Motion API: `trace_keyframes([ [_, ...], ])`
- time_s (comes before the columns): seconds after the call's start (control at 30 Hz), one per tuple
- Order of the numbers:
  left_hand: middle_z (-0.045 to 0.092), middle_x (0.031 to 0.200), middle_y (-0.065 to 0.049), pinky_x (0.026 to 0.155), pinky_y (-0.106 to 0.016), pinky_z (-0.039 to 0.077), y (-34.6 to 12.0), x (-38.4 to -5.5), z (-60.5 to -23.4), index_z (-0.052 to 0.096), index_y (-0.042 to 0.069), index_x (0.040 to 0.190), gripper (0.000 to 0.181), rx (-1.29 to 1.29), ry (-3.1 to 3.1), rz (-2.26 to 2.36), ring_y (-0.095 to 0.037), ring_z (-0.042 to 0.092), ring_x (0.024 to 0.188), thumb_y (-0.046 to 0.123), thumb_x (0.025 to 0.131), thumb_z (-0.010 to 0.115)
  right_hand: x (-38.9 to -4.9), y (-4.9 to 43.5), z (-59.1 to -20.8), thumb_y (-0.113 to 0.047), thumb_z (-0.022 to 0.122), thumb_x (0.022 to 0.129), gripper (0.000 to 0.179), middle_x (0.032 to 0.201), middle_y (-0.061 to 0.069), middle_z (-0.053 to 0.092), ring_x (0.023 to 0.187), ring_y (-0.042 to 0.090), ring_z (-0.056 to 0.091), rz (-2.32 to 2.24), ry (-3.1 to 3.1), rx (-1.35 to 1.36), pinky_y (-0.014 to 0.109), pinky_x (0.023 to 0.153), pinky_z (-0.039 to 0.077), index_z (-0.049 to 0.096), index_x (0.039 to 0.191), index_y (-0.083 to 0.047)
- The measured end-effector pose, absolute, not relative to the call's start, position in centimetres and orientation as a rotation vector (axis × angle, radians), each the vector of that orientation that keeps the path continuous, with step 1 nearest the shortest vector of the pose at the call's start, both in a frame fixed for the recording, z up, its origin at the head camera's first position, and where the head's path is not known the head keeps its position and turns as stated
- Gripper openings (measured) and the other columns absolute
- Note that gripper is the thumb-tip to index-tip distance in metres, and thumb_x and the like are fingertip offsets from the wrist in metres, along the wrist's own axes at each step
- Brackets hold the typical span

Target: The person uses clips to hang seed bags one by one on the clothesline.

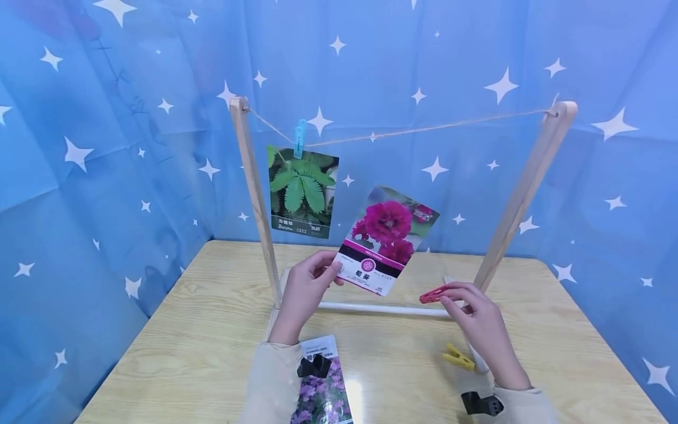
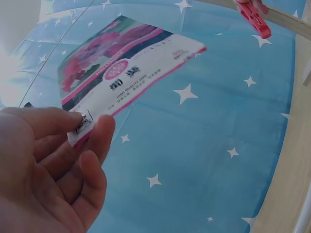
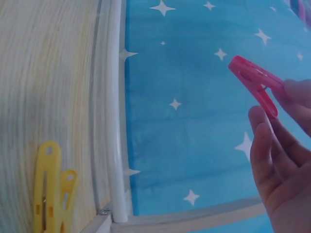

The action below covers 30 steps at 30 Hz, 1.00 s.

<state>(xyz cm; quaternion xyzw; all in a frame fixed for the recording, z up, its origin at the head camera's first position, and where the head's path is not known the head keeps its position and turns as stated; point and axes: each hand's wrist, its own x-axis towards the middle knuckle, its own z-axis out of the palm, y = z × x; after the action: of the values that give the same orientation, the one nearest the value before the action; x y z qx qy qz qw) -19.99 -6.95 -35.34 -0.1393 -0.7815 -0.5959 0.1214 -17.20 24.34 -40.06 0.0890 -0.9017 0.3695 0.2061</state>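
Observation:
My left hand (image 1: 312, 288) pinches a seed packet (image 1: 389, 229) with magenta hollyhock flowers by its lower left corner, holding it tilted in the air below the string. In the left wrist view the thumb and index finger grip that packet (image 2: 121, 73) at its white corner. My right hand (image 1: 479, 318) holds a red clothespin (image 1: 434, 294) between thumb and fingers, to the right of the packet. The right wrist view shows the clothespin (image 3: 255, 80) pinched near its handle ends. A green-leaf seed packet (image 1: 302, 194) hangs from the string (image 1: 424, 129) under a blue clothespin (image 1: 299, 139).
The string runs between two wooden posts (image 1: 254, 194), joined low down by a white rod (image 1: 386, 309). A yellow clothespin (image 1: 458, 357) lies on the table (image 1: 175, 335) near the right post. A purple-flower seed packet (image 1: 323, 388) lies partly under my left sleeve. Behind hangs a blue star-patterned curtain (image 1: 371, 70).

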Motion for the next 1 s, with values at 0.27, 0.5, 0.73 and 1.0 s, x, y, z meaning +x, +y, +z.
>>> trace_keyframes([
  [0.27, 0.065, 0.074, 0.003, 0.058, -0.031, 0.048, -6.9, -20.1, -35.4, 0.063, 0.024, 0.106, 0.026, -0.400, -2.235, -1.797, -0.014, 0.060, 0.067, 0.038, 0.084, 0.059, -17.1, 24.1, -39.3, -0.027, 0.056, 0.089, 0.016, 0.109, -0.007, 0.057, 0.078, 0.003, 0.051, 0.986, -2.440, 0.325, 0.016, 0.061, 0.043, 0.066, 0.098, -0.019],
  [0.5, 0.067, 0.082, 0.002, 0.062, -0.038, 0.051, -6.4, -20.6, -34.9, 0.062, 0.026, 0.105, 0.025, -0.387, -2.161, -1.906, -0.015, 0.063, 0.073, 0.039, 0.084, 0.059, -17.5, 24.1, -37.3, -0.021, 0.060, 0.086, 0.010, 0.104, -0.007, 0.059, 0.079, 0.002, 0.051, 0.933, -2.375, 0.448, 0.011, 0.062, 0.042, 0.067, 0.093, -0.017],
  [0.73, 0.067, 0.085, 0.002, 0.059, -0.034, 0.051, -5.9, -20.8, -35.1, 0.063, 0.022, 0.108, 0.028, -0.375, -2.151, -1.946, -0.017, 0.064, 0.076, 0.037, 0.084, 0.060, -17.6, 24.4, -35.4, -0.020, 0.062, 0.085, 0.009, 0.104, -0.007, 0.058, 0.076, 0.001, 0.050, 0.800, -2.381, 0.494, 0.011, 0.060, 0.042, 0.067, 0.092, -0.016],
  [1.0, 0.067, 0.083, 0.003, 0.061, -0.040, 0.051, -5.2, -20.8, -35.4, 0.063, 0.026, 0.107, 0.028, -0.356, -2.121, -1.968, -0.015, 0.064, 0.074, 0.039, 0.083, 0.061, -17.6, 24.2, -32.7, -0.018, 0.064, 0.083, 0.007, 0.104, -0.006, 0.057, 0.073, 0.001, 0.049, 0.708, -2.370, 0.560, 0.011, 0.058, 0.042, 0.067, 0.090, -0.017],
])
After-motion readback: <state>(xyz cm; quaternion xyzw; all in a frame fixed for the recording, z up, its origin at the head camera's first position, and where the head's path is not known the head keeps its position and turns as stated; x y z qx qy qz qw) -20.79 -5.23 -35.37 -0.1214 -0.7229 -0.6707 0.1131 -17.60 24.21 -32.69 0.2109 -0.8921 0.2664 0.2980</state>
